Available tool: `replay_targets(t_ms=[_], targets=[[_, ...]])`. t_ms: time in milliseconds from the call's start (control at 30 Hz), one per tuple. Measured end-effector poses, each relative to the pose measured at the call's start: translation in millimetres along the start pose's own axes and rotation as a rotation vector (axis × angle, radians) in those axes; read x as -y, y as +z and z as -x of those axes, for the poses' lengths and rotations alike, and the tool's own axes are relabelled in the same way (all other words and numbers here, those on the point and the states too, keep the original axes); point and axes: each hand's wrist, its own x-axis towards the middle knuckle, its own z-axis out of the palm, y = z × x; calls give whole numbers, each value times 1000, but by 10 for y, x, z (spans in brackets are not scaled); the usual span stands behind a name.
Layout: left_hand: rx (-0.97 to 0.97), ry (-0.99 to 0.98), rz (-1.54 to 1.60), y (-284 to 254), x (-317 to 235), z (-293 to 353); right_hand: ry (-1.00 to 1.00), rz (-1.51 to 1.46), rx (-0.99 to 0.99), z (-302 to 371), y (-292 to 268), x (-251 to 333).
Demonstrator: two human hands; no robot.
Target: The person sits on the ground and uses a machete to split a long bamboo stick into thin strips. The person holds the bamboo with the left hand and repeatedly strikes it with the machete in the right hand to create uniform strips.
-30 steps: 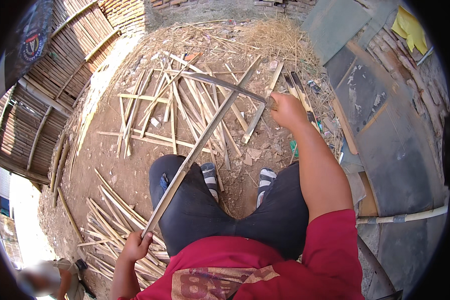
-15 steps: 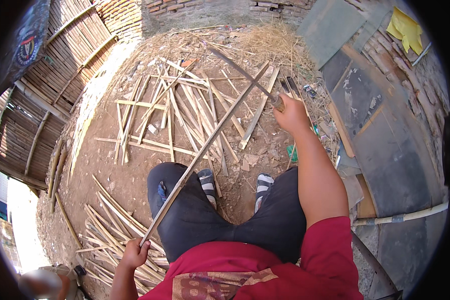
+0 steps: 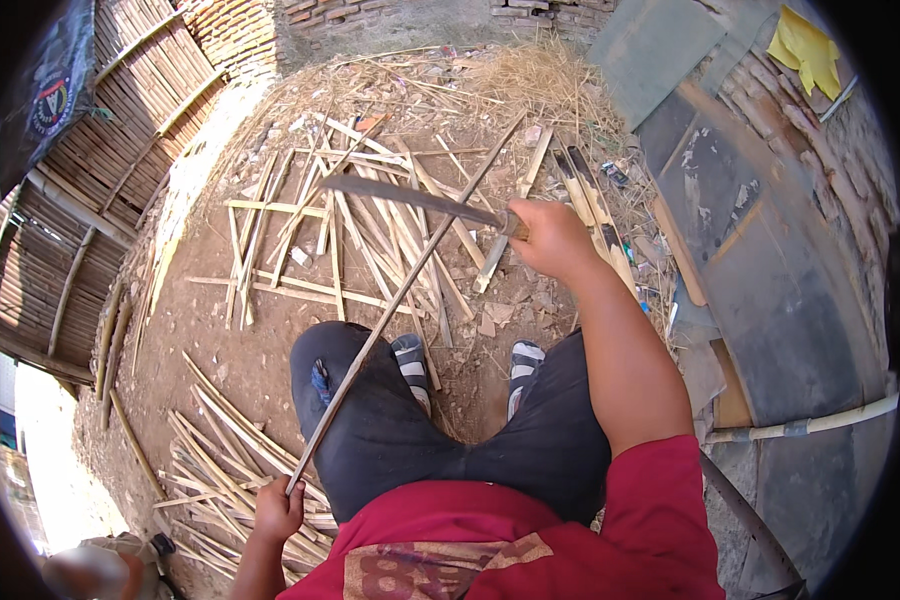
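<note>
My left hand (image 3: 279, 512), low in front of me, is closed round the near end of a long bamboo strip (image 3: 362, 352). The strip slants up and away to the right, over my left thigh. In my right hand (image 3: 553, 238) is the handle of a machete (image 3: 410, 196), its long dark blade pointing left. The blade crosses the strip near its upper part; whether the two touch I cannot tell. Beyond my feet lies a loose heap of split bamboo strips (image 3: 385, 225) on the dirt.
A second pile of bamboo strips (image 3: 220, 465) lies at my left. Wider split bamboo pieces (image 3: 595, 205) rest at the right, near dark boards (image 3: 790, 290) and a yellow cloth (image 3: 806, 52). A woven bamboo wall (image 3: 135, 110) stands at the left. Another person (image 3: 110, 568) is at lower left.
My right hand has moved nearer and to the left, swinging the machete from a steep slant to almost level. The strip has turned slightly, its far end shifting left; my left hand keeps its grip.
</note>
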Motion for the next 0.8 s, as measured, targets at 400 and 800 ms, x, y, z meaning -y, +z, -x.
replay_targets(t_ms=[400, 800], targets=[[-256, 54, -229, 325, -98, 129, -63, 51, 172, 61, -23, 219], [-245, 29, -259, 231, -73, 137, -79, 6, 214, 79, 126, 237]])
